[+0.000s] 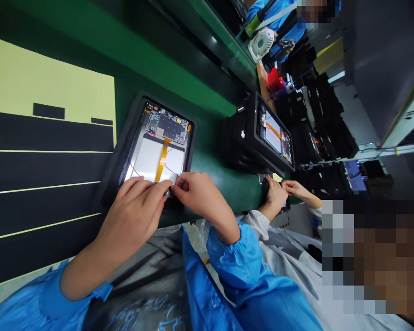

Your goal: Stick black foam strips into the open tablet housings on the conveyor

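Observation:
An opened tablet (172,158) lies in a black foam tray (190,156) on the green bench. Its circuit board (169,124), white metallic battery area, thin wires and an orange flat cable (162,158) are exposed. Over the tablet's near edge bends my left hand (134,209), fingers closed together, their tips by the lower end of the cable. Close beside it, my right hand (196,191) is pinched at the same edge, its fingertips almost meeting the left ones. Whatever either hand grips is too small or hidden to make out.
Left of the tray lies a yellow backing sheet (51,78) with black strips (44,170). To the right stand stacked black trays (241,138) with another opened tablet (276,133) on top. A co-worker's hands (278,195) are beyond. A white fan (262,43) sits farther back.

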`<state>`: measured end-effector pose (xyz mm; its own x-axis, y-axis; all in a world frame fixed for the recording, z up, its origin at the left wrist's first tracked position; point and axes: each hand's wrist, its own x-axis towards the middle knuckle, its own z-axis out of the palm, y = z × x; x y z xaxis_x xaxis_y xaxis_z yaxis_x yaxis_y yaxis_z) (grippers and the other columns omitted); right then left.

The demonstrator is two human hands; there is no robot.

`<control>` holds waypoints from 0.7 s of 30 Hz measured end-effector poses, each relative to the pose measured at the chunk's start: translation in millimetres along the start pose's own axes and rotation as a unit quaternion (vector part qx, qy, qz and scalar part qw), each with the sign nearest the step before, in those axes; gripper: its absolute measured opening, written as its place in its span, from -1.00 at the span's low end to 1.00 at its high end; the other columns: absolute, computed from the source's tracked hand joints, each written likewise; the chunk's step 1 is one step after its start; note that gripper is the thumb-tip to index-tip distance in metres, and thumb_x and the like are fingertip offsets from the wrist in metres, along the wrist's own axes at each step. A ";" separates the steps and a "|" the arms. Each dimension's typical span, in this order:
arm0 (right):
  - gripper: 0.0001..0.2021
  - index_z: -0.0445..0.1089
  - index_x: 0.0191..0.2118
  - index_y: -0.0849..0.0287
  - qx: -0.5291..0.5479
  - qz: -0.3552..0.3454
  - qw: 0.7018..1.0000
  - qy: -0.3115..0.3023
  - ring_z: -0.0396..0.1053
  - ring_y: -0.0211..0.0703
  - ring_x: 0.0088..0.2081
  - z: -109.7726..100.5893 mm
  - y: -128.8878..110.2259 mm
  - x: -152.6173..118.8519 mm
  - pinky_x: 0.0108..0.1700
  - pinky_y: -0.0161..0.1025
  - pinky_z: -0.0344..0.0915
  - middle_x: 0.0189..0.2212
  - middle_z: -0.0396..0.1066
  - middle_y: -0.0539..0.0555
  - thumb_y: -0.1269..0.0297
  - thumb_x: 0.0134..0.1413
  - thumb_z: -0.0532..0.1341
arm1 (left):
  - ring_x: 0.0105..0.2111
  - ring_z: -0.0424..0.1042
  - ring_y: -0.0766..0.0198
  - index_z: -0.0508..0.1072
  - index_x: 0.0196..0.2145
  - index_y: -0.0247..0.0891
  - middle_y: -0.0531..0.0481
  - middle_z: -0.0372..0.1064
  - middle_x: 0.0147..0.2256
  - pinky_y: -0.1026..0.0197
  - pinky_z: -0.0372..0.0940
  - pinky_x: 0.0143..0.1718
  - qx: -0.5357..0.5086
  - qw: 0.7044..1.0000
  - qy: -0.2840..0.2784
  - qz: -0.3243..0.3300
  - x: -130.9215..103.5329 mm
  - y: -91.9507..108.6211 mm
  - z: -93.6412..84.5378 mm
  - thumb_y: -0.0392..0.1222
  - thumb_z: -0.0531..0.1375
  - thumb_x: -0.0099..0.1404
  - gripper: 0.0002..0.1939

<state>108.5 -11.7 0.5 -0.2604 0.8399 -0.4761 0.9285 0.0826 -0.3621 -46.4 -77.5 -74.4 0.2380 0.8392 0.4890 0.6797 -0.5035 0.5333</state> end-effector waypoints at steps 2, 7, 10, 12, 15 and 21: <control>-0.80 0.43 -0.48 0.20 -0.022 -0.003 1.000 -0.012 0.25 -0.25 -0.49 -3.1 -1.2 3.0 -0.41 -0.26 -0.03 -0.53 0.44 0.04 0.39 0.18 0.26 | -0.21 0.41 0.07 0.36 -0.01 -0.31 -0.11 0.46 -0.25 -0.07 0.29 0.05 -0.025 1.000 -0.003 -0.001 2.1 -2.3 -5.6 -0.39 0.04 0.50 -0.82; -0.79 0.45 -0.50 0.21 -0.044 -0.004 0.999 -0.013 0.27 -0.22 -0.48 -3.6 -1.6 4.8 -0.41 -0.25 -0.02 -0.50 0.48 0.09 0.42 0.17 0.27 | -0.17 0.42 0.08 0.40 -0.22 -0.29 -0.13 0.42 -0.27 -0.08 0.28 0.12 -0.027 0.997 -0.037 0.068 13.0 -12.8 -14.6 -0.46 -0.03 0.42 -0.75; -0.78 0.46 -0.50 0.21 -0.002 -0.009 1.000 -0.007 0.27 -0.25 -0.48 -1.4 3.6 3.2 -0.41 -0.27 0.00 -0.53 0.45 0.05 0.38 0.19 0.28 | -0.21 0.44 0.08 0.46 -0.22 -0.32 -0.14 0.44 -0.29 -0.11 0.28 0.12 -0.004 0.990 -0.074 0.122 18.7 -20.0 -16.1 -0.48 -0.06 0.37 -0.69; -0.76 0.44 -0.50 0.21 0.043 -0.015 0.999 -0.011 0.25 -0.30 -0.51 -1.3 9.2 2.2 -0.42 -0.30 0.01 -0.58 0.39 -0.02 0.35 0.22 0.29 | -0.18 0.45 0.04 0.48 -0.19 -0.31 -0.15 0.47 -0.27 -0.15 0.27 0.14 0.012 0.984 -0.089 0.156 19.5 -24.2 -17.0 -0.46 -0.06 0.36 -0.67; -0.67 0.37 -0.53 0.21 0.138 -0.008 0.989 -0.057 0.21 -0.36 -0.61 -5.1 18.5 1.6 -0.47 -0.35 0.05 -0.69 0.27 -0.11 0.32 0.31 0.21 | -0.10 0.46 0.01 0.49 -0.14 -0.27 -0.16 0.52 -0.16 -0.16 0.24 0.18 0.025 0.973 -0.094 0.210 17.0 -29.4 -18.8 -0.45 -0.06 0.32 -0.64; -0.72 0.36 -0.50 0.23 0.357 0.084 0.915 -0.170 0.23 -0.42 -0.72 -15.5 31.1 1.7 -0.60 -0.45 0.18 -0.73 0.28 -0.16 0.41 0.28 0.17 | -0.07 0.46 -0.02 0.45 -0.06 -0.30 -0.23 0.51 -0.02 -0.19 0.26 0.14 0.065 0.947 -0.131 0.287 16.8 -34.4 -23.1 -0.45 -0.04 0.22 -0.59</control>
<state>141.0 0.5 0.9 -0.3097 0.5839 -0.7504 0.5845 -0.5056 -0.6346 -81.8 -50.9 -68.6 0.7467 0.4655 0.4751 0.4614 -0.8770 0.1341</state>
